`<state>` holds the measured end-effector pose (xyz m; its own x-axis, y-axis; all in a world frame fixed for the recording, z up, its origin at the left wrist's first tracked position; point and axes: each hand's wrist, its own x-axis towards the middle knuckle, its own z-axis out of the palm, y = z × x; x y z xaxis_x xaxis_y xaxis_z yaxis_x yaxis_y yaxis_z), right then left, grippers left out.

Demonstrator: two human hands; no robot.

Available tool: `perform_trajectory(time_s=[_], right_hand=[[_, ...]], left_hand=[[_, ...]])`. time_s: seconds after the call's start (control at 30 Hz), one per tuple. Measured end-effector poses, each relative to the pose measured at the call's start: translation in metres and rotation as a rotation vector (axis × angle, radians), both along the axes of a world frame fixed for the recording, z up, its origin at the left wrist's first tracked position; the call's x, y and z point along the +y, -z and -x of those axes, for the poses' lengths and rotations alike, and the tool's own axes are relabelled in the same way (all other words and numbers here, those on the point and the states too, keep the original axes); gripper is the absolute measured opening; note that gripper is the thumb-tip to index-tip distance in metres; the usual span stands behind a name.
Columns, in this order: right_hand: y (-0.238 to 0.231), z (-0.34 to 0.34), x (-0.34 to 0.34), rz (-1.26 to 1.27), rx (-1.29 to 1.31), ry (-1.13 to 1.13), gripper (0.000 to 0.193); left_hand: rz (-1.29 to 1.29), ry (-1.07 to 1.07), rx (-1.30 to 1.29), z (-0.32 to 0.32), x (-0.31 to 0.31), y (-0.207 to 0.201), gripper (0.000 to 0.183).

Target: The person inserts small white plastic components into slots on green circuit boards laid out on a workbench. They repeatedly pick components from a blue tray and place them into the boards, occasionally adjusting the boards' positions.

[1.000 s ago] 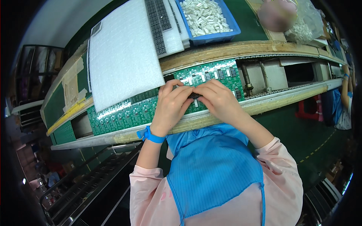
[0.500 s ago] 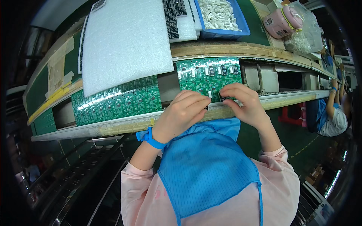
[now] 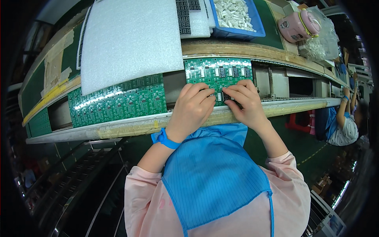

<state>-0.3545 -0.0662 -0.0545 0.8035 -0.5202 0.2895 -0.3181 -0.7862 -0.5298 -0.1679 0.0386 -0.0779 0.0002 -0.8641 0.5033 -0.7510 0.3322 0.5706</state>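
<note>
Black rectangular digit display (image 3: 226, 96): on near edge of green flat circuit board (image 3: 193, 77), beside small white block (image 3: 219, 96).
Right bare hand (image 3: 247, 103): pinching display between thumb and fingertips; best held level, pressed evenly.
Left bare hand (image 3: 193, 104): fingertips bunched; cannot tell whether holding anything.

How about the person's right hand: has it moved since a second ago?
Yes. Judged against the green circuit board in the line, the right hand has shifted rightward.
</note>
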Motion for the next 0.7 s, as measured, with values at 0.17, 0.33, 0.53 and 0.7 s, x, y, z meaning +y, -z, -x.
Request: perform_trajectory(time_s=[0.17, 0.33, 0.53, 0.7], right_hand=[[-0.003, -0.002, 0.001, -0.095, 0.053, 0.010, 0.048], [0.011, 0.003, 0.006, -0.157, -0.058, 0.092, 0.043], [0.012, 0.003, 0.007, -0.110, -0.060, 0.095, 0.040], [0.009, 0.002, 0.009, -0.036, -0.027, 0.088, 0.041]], left_hand=[[-0.003, 0.003, 0.014, -0.001, 0.000, 0.001, 0.017], [-0.014, 0.010, 0.028, -0.001, 0.000, 0.002, 0.017], [-0.022, 0.013, 0.041, 0.000, 0.001, 0.002, 0.016], [-0.014, 0.027, 0.050, 0.000, 0.000, 0.004, 0.016]])
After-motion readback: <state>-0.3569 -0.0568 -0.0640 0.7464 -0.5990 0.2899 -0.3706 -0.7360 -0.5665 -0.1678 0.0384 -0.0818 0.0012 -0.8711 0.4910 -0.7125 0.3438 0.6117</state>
